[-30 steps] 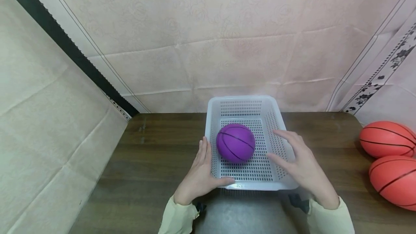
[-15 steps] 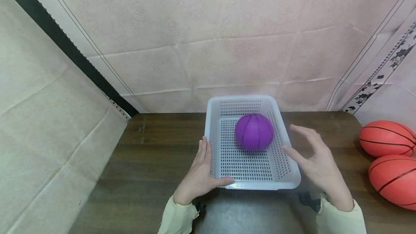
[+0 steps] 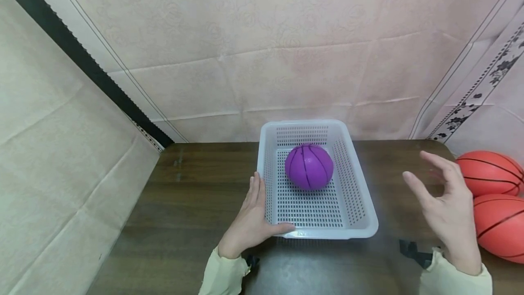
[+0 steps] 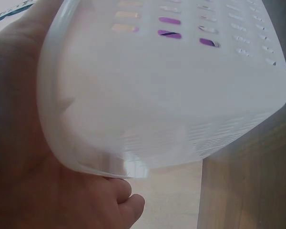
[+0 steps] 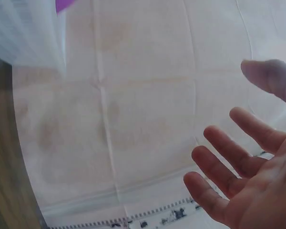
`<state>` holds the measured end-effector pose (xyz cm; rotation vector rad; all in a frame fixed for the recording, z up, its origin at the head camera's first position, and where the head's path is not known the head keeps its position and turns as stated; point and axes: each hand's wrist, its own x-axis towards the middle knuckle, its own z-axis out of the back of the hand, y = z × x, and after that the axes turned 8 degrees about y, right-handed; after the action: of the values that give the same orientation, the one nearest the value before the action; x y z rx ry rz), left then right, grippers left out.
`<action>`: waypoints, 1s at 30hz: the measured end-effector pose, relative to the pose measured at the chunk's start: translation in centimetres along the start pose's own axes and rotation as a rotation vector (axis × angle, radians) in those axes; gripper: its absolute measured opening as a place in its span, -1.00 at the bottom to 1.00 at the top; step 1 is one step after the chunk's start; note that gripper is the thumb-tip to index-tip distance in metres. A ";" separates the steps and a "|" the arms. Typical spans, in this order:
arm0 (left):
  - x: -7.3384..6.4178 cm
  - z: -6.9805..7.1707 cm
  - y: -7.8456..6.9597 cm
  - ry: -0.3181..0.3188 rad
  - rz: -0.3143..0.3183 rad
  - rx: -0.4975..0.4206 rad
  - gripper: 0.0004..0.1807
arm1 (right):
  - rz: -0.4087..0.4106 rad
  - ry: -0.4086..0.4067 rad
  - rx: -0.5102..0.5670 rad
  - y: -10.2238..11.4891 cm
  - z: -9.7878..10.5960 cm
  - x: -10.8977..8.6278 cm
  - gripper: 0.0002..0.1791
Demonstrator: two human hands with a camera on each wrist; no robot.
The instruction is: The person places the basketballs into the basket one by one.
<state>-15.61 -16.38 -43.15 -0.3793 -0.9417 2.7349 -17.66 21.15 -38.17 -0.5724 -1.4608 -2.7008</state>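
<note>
A purple ball [image 3: 309,166] with black lines, like a small basketball, sits inside a white perforated plastic basket [image 3: 335,234]. My left hand [image 3: 253,222] rests against the basket's near left corner, its fingers straight along the outer side and the thumb lying on the front rim. The left wrist view has the hand [image 4: 47,157] right at the basket wall [image 4: 133,90], with purple showing through the slots. To the basket's right, my right hand [image 3: 450,208] is raised with fingers spread, holding nothing. It overlaps two red balls [image 3: 489,173] at the right.
A dark wooden table [image 3: 196,204] lies under the basket. Pale patterned cloth [image 3: 286,49] hangs behind it, and more cloth [image 3: 61,172] is at the left. The second red ball [image 3: 501,229] stands nearer the front, close to the first.
My right hand has moved right from over the basket towards the red balls. The purple ball rolled right and back, then slightly left inside the basket. My left hand has stayed put.
</note>
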 end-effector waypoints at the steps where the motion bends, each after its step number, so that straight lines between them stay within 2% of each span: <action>1: 0.0 0.0 0.0 0.001 0.001 0.003 0.53 | -0.010 -0.026 0.005 -0.1 0.2 0.0 -0.34; 8: 0.0 -0.1 0.1 0.002 0.006 0.020 0.51 | -0.077 -0.159 -0.032 -1.0 1.2 -0.1 -0.40; 14: 0.0 -0.1 0.1 -0.002 0.006 0.033 0.52 | -0.034 -0.232 -0.102 -1.7 2.1 -0.1 -0.42; 19: 0.1 -0.1 0.1 -0.001 0.006 0.027 0.52 | -0.071 -0.307 -0.127 -2.3 2.7 -0.2 -0.42; 23: 0.1 -0.1 0.1 -0.007 0.000 0.020 0.52 | -0.268 -0.354 -0.102 -2.6 3.2 -0.3 -0.43; 27: 0.1 -0.2 0.2 -0.015 -0.013 0.019 0.52 | -0.484 -0.365 -0.142 -2.9 3.9 -0.4 -0.39; 30: 0.1 -0.2 0.2 -0.014 -0.017 0.020 0.52 | -0.678 -0.296 -0.148 -3.1 4.8 -0.5 -0.23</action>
<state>-15.67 -16.40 -43.45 -0.3470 -0.9156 2.7328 -16.26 26.72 -38.50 -0.5866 -1.8024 -3.3801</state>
